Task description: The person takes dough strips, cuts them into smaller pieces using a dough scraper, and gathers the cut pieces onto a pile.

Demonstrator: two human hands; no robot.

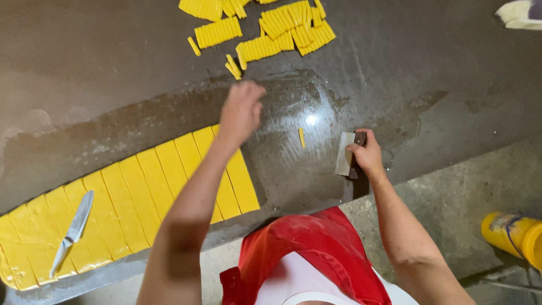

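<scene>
On the dark table (429,68), right hand (367,155) grips scraper (345,153); left hand (241,110), loosely curled, holds nothing.

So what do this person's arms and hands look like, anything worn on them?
Both arms are bare from the upper arm down: no sleeves, gloves, watch or bands show. The left hand and right hand carry no visible rings, though the left one is slightly blurred. Lower in the view the person wears a red apron over a white top.
</scene>
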